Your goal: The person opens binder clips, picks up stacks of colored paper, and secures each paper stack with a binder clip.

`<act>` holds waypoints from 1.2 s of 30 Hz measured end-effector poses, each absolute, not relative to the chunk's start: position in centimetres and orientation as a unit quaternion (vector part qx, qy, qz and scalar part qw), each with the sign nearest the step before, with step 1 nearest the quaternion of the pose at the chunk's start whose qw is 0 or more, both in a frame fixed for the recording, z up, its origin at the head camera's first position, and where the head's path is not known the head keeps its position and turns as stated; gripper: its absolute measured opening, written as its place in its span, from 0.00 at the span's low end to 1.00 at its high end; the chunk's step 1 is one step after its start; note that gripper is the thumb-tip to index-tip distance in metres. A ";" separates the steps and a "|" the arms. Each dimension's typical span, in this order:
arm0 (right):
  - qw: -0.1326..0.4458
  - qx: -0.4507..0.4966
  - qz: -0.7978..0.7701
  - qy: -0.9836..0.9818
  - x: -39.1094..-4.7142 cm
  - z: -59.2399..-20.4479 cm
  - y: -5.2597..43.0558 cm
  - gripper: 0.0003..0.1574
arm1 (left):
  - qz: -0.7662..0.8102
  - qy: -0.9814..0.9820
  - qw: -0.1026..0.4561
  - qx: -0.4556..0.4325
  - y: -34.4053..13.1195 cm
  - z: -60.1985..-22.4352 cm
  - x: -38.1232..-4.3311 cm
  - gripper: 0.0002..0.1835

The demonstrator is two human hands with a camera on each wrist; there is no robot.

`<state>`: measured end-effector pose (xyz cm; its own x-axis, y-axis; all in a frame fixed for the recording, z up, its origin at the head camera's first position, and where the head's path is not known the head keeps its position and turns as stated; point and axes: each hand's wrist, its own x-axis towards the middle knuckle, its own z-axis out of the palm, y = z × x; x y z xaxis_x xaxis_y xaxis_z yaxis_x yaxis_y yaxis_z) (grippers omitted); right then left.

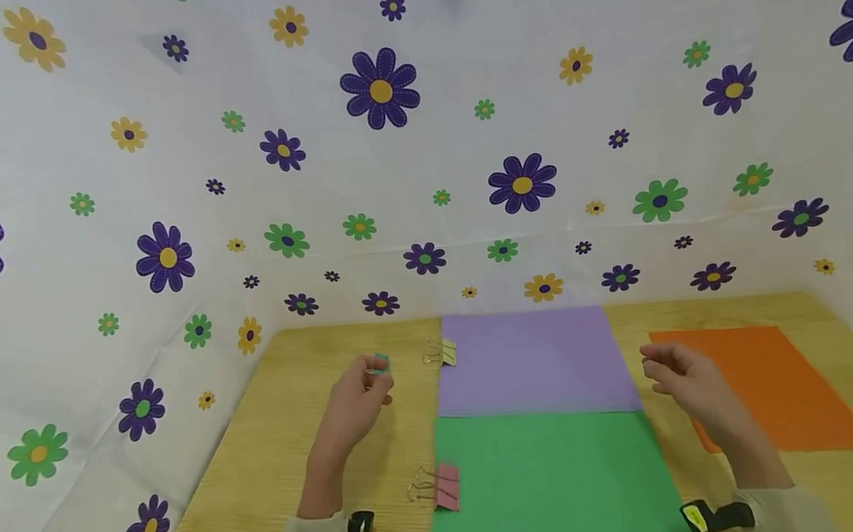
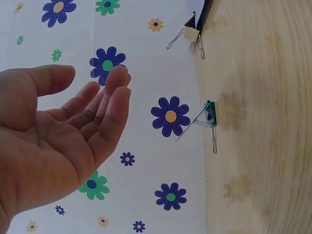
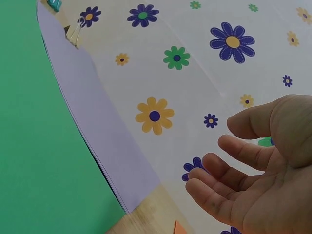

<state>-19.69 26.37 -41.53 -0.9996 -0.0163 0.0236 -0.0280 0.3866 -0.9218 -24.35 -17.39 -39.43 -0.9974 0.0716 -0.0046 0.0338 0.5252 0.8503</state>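
My left hand (image 1: 354, 401) hovers over the wooden table left of the papers, fingers loosely bent, palm bare in the left wrist view. Just beyond its fingertips a teal binder clip (image 2: 210, 116) stands on the table, apart from the hand. A pale yellow binder clip (image 1: 449, 352) grips the left edge of a purple sheet (image 1: 535, 362). Nearer me, a pink binder clip (image 1: 447, 487) sits on the left edge of a green sheet (image 1: 552, 481). My right hand (image 1: 695, 387) hangs in the air between the sheets and an orange sheet (image 1: 782, 388), relaxed and holding nothing.
A white cloth (image 1: 447, 147) printed with flowers hangs behind the table and along its sides. The wooden tabletop (image 1: 260, 446) shows left of the sheets. Bands with dark fittings (image 1: 717, 517) circle both wrists.
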 end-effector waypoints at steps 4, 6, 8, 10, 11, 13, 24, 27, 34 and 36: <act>0.007 0.006 0.553 -0.833 -19.4 -42.0 26.5 0.32 | 0.486 0.873 0.018 0.031 -17.2 -39.8 -24.1 0.14; 0.012 0.010 0.553 -0.833 -19.4 -41.9 26.7 0.32 | 0.483 0.875 0.015 0.034 -17.2 -39.5 -24.1 0.14; 0.017 0.014 0.548 -0.836 -19.3 -41.9 27.0 0.31 | 0.479 0.877 0.016 0.036 -17.2 -39.3 -24.0 0.15; 0.021 0.015 0.542 -0.840 -19.2 -41.9 27.5 0.31 | 0.473 0.880 0.017 0.037 -17.3 -39.1 -23.8 0.15; 0.024 0.015 0.540 -0.841 -19.2 -41.9 27.7 0.31 | 0.470 0.882 0.018 0.037 -17.4 -38.9 -23.8 0.15; 0.025 0.009 0.540 -0.841 -19.2 -41.6 28.1 0.31 | 0.463 0.885 0.020 0.037 -17.5 -38.7 -23.7 0.15; 0.029 0.004 0.543 -0.839 -19.3 -40.5 27.8 0.31 | 0.472 0.880 0.028 0.049 -18.3 -38.0 -23.8 0.18; 0.033 0.003 0.547 -0.836 -19.2 -40.2 27.7 0.30 | 0.473 0.879 0.026 0.043 -18.4 -38.1 -23.8 0.18; 0.044 0.005 0.530 -0.847 -18.9 -40.0 27.7 0.30 | 0.466 0.883 0.035 0.043 -18.4 -38.4 -23.9 0.18; 0.041 0.005 0.528 -0.849 -19.1 -40.1 27.6 0.31 | 0.457 0.888 0.032 0.041 -18.6 -38.2 -23.9 0.18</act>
